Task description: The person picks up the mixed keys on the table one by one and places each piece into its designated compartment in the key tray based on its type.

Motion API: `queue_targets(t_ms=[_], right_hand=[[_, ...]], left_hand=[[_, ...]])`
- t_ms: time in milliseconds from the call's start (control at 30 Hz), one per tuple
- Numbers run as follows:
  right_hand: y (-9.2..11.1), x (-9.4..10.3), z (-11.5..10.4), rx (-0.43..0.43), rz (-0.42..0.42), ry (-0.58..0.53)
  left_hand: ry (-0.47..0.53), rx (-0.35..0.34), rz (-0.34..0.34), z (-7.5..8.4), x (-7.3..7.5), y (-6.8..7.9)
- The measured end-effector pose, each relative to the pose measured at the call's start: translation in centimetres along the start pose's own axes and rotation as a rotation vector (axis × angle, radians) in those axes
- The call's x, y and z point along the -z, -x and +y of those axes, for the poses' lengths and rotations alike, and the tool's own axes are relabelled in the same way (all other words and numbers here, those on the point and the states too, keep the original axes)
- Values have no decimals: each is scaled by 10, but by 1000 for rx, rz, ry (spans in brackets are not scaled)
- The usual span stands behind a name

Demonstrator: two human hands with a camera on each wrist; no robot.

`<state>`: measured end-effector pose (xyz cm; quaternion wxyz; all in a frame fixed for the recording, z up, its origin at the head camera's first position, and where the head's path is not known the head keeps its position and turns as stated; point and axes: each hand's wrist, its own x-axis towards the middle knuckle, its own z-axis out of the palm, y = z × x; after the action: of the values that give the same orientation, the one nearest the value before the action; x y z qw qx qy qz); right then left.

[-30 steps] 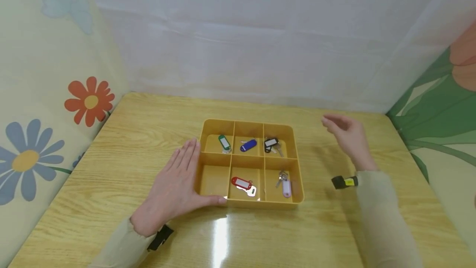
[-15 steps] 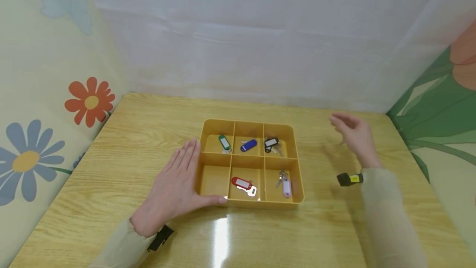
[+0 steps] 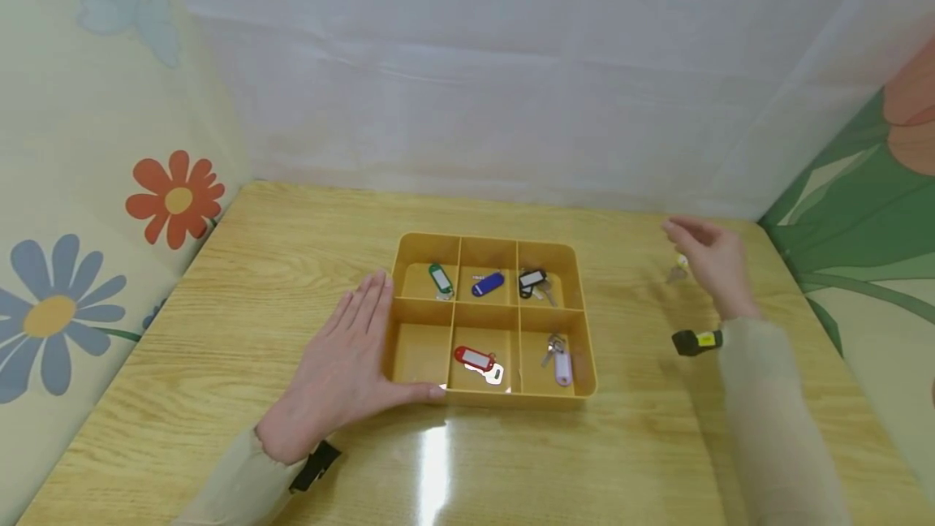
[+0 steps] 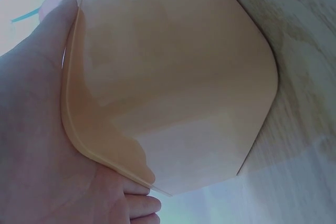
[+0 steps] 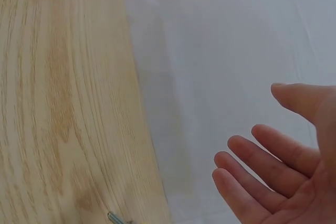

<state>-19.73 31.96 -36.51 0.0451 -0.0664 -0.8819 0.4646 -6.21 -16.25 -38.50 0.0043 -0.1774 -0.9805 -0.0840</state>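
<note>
My left hand (image 3: 339, 368) lies along the left side of a yellow divided tray (image 3: 555, 400), fingers straight, thumb stretched along its front edge. In the left wrist view, that hand sits at the rim of the tray (image 4: 184, 82). My right hand (image 3: 719, 266) hovers over the table to the right, fingers loosely bent and holding nothing. In the right wrist view, a gap shows between the thumb and fingers of the hand (image 5: 283, 171). Beside it a key (image 3: 677, 273) with a yellowish piece lies on the table, partly hidden; a metal tip (image 5: 116, 217) shows below.
Tagged keys lie in the tray: a green tag (image 3: 441, 278), a blue tag (image 3: 488, 285) and a black tag (image 3: 533, 280) at the back; a red tag (image 3: 475, 360) and a pale lilac tag (image 3: 562, 368) in front. A white cloth (image 3: 467, 104) hangs behind the table.
My right hand has moved right, away from the tray, uncovering the key on the table. My left hand and the tray stay in place.
</note>
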Motion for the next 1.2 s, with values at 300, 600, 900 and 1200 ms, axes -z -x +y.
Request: queue_targets(t_ms=[300, 600, 900, 1200], right_hand=[[-11, 9, 6, -19, 25, 11], [-19, 15, 12, -33, 32, 9], [-29, 20, 22, -80, 31, -4], [-39, 24, 32, -95, 40, -90]], left_hand=[[4, -4, 8, 0, 0, 0], [-2, -3, 4, 0, 0, 1], [-1, -4, 7, 0, 0, 0], [-4, -3, 4, 0, 0, -1]])
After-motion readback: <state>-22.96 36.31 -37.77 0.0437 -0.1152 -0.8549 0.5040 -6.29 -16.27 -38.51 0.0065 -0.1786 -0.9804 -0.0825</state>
